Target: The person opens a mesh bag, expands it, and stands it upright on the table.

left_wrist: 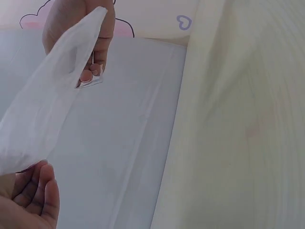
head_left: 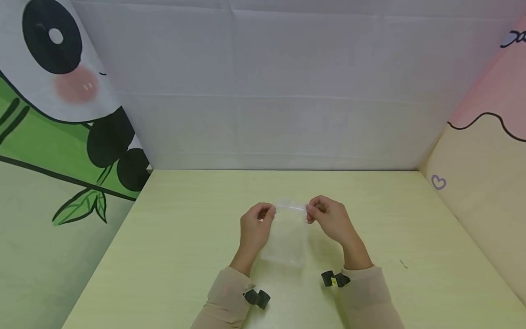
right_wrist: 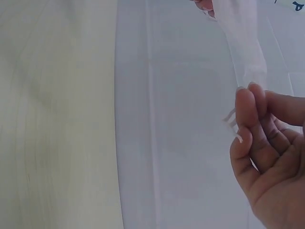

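Note:
A small clear plastic bag [head_left: 287,237] is held up over the pale green table [head_left: 185,237], hanging from its top edge. My left hand [head_left: 256,224] pinches the bag's top left corner. My right hand [head_left: 324,217] pinches the top right corner. In the left wrist view the bag [left_wrist: 43,109] stretches from my left hand [left_wrist: 31,202] up to the right hand's fingers [left_wrist: 95,71]. In the right wrist view my right hand [right_wrist: 267,152] grips the bag's edge [right_wrist: 243,43] between thumb and fingertips.
A grey cloth wall [head_left: 267,91] closes the back of the table. A panda-and-bamboo panel [head_left: 61,114] stands on the left and a pink and cream panel [head_left: 485,160] on the right. Small black wrist cameras [head_left: 256,298] sit on both sleeves.

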Available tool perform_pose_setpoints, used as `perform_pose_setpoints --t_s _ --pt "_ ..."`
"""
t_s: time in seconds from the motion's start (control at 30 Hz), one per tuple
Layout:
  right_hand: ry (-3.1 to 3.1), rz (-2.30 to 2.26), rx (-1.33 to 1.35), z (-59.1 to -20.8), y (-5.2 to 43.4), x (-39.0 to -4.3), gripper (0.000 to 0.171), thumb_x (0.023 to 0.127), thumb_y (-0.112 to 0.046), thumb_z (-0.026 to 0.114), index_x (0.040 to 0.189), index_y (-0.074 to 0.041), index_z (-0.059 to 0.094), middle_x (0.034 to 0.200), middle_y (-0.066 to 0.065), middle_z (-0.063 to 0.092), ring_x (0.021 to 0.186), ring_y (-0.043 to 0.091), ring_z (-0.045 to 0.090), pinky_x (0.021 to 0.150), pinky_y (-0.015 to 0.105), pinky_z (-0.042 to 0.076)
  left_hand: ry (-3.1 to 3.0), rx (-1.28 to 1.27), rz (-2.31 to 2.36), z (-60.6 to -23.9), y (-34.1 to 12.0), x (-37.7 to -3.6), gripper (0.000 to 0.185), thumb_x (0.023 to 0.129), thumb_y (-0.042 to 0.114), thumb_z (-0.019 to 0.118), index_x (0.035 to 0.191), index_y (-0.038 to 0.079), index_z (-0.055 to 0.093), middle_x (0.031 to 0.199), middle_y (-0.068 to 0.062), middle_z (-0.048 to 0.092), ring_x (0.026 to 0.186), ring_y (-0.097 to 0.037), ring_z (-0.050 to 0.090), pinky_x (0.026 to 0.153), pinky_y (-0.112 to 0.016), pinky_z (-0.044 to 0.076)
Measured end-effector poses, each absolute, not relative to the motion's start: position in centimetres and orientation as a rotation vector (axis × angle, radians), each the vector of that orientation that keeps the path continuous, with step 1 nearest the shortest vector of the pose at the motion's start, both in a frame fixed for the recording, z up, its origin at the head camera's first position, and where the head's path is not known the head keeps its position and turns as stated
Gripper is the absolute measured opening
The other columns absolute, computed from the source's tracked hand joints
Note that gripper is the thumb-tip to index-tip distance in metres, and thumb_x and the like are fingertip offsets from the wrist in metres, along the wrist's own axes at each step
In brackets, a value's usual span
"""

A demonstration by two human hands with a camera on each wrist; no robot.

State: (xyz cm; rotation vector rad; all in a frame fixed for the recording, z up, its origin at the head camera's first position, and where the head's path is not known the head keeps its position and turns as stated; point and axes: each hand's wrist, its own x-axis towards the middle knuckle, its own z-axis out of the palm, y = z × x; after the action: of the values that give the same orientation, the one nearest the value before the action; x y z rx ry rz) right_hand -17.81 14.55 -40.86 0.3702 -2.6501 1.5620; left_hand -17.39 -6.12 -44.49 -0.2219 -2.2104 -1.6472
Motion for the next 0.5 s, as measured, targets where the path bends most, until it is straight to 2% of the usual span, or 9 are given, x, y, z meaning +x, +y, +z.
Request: perform_pose_setpoints --t_s 0.17,0.27,0.4,0.5 --pt "-2.635 1.595 0.356 -40.78 14.62 -17.80 0.013 0.099 -0.016 0.061 0.094 -0.004 0.063 0.073 0.002 0.065 0.070 0.021 0.067 0.075 0.040 0.051 -2.131 -0.175 -1.751 -44.51 -6.05 -17.30 0.011 0.095 0.012 0.066 0.095 0.001 0.069 0.083 -0.010 0.068 0.076 -0.022 0.065 0.066 -0.029 0.052" --pt "-2.626 1.588 0.351 -40.78 14.63 -17.76 0.013 0.099 -0.016 0.061 0.093 -0.004 0.062 0.073 0.002 0.065 0.070 0.022 0.066 0.073 0.038 0.049 -2.110 -0.166 -1.875 -44.58 -6.02 -17.21 0.016 0.096 0.015 0.065 0.098 -0.001 0.068 0.089 -0.012 0.068 0.080 -0.025 0.066 0.071 -0.029 0.054" --pt "-2.627 1.572 0.355 -40.62 14.57 -17.60 0.013 0.099 -0.016 0.061 0.094 -0.005 0.062 0.073 0.001 0.064 0.071 0.025 0.066 0.069 0.036 0.047 -2.129 -0.192 -2.002 -44.67 -6.12 -17.26 0.020 0.097 0.016 0.064 0.104 -0.003 0.067 0.094 -0.014 0.069 0.084 -0.028 0.067 0.078 -0.028 0.054" --pt "-2.642 1.565 0.362 -40.47 14.46 -17.48 0.011 0.099 -0.015 0.060 0.093 -0.006 0.062 0.073 0.001 0.064 0.072 0.028 0.066 0.067 0.035 0.048 -2.154 -0.208 -2.035 -44.63 -6.22 -17.44 0.022 0.097 0.015 0.064 0.107 -0.004 0.067 0.096 -0.016 0.069 0.085 -0.033 0.067 0.078 -0.027 0.054"
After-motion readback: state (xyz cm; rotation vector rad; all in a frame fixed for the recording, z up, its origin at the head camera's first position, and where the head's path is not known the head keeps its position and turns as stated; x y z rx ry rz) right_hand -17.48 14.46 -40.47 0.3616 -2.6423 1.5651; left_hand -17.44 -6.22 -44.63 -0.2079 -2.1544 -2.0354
